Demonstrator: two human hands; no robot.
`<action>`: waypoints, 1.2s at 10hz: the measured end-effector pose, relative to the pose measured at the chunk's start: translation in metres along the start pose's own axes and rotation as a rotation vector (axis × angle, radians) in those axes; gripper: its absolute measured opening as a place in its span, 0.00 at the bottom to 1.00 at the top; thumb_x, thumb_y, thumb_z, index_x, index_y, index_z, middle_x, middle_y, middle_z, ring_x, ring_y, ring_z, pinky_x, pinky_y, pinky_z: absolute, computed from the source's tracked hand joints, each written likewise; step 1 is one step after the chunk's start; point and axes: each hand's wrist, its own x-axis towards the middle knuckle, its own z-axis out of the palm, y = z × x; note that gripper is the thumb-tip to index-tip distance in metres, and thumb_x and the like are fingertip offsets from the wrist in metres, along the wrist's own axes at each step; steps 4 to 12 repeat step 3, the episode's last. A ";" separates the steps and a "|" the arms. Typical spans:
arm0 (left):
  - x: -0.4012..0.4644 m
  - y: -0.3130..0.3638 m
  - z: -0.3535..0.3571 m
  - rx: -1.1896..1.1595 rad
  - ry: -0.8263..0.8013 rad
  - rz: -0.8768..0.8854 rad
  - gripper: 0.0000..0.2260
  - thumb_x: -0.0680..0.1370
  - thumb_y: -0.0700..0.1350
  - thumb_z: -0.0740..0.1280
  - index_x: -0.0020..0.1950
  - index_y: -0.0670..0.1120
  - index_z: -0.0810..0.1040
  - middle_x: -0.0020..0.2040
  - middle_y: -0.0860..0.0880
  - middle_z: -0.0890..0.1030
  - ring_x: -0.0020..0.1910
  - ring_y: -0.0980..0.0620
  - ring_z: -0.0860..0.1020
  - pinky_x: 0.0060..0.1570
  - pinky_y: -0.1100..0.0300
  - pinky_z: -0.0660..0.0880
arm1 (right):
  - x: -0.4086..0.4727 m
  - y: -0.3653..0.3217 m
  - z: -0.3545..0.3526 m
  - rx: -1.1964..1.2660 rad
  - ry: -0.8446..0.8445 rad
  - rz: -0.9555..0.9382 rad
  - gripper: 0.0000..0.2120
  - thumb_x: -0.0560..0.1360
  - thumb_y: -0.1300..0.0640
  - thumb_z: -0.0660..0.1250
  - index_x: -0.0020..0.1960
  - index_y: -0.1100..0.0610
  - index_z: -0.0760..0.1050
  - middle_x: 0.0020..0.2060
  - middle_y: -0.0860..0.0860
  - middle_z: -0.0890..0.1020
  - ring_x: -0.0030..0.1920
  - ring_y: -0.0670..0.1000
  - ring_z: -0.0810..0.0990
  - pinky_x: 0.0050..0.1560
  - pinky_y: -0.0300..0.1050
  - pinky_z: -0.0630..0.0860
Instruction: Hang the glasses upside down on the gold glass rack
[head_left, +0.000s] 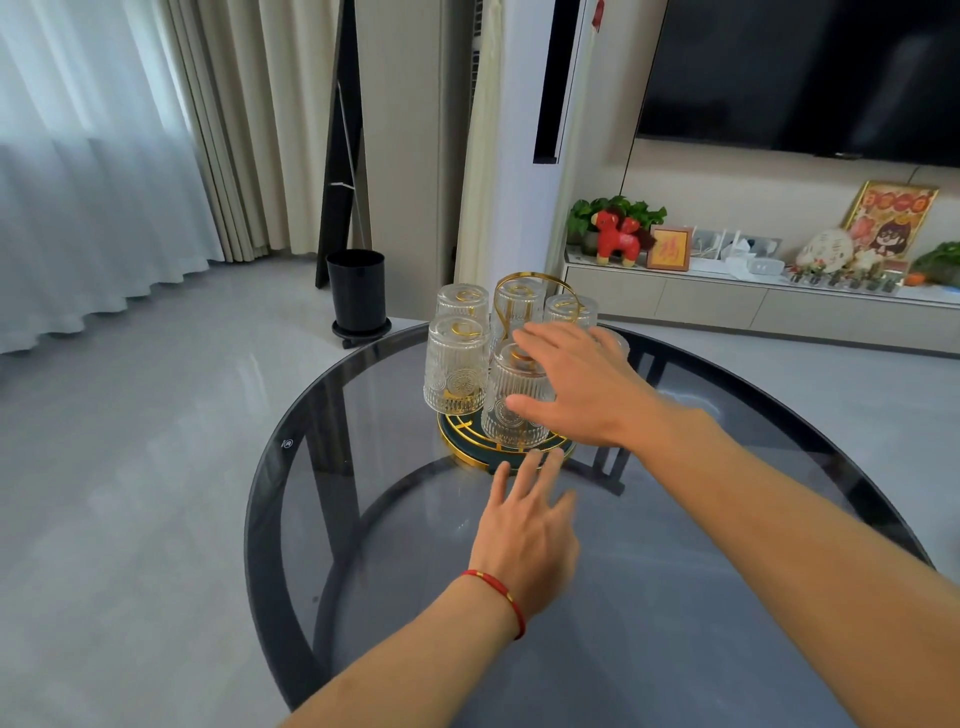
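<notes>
Gold glass rack (519, 291) at the smoked-glass counter's (363, 519) twelve o'clock carries five inverted glasses (456, 369) I can count, my right hand (576, 384) and left hand (530, 535) both open-fingered and empty, task apparently near done.

The right hand (576, 387) hid one glass (615, 345) almost fully (only a blurred rim showed). The television (810, 73) was cut by the edge.

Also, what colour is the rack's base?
Dark green with gold trim, per the head view: rack's base.
</notes>
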 end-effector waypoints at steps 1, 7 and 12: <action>-0.010 0.009 -0.019 0.022 -0.047 0.076 0.19 0.81 0.47 0.57 0.70 0.48 0.76 0.80 0.43 0.62 0.79 0.41 0.54 0.76 0.43 0.53 | -0.015 -0.003 0.002 0.056 0.064 0.004 0.34 0.79 0.40 0.63 0.81 0.52 0.60 0.81 0.51 0.63 0.81 0.52 0.57 0.79 0.62 0.52; -0.050 0.029 -0.082 -0.347 -0.135 0.105 0.23 0.78 0.46 0.62 0.74 0.52 0.73 0.71 0.52 0.76 0.73 0.50 0.65 0.70 0.53 0.65 | -0.087 -0.022 -0.003 0.328 0.312 0.073 0.21 0.78 0.53 0.68 0.71 0.54 0.75 0.71 0.50 0.75 0.73 0.51 0.69 0.75 0.53 0.63; -0.050 0.029 -0.082 -0.347 -0.135 0.105 0.23 0.78 0.46 0.62 0.74 0.52 0.73 0.71 0.52 0.76 0.73 0.50 0.65 0.70 0.53 0.65 | -0.087 -0.022 -0.003 0.328 0.312 0.073 0.21 0.78 0.53 0.68 0.71 0.54 0.75 0.71 0.50 0.75 0.73 0.51 0.69 0.75 0.53 0.63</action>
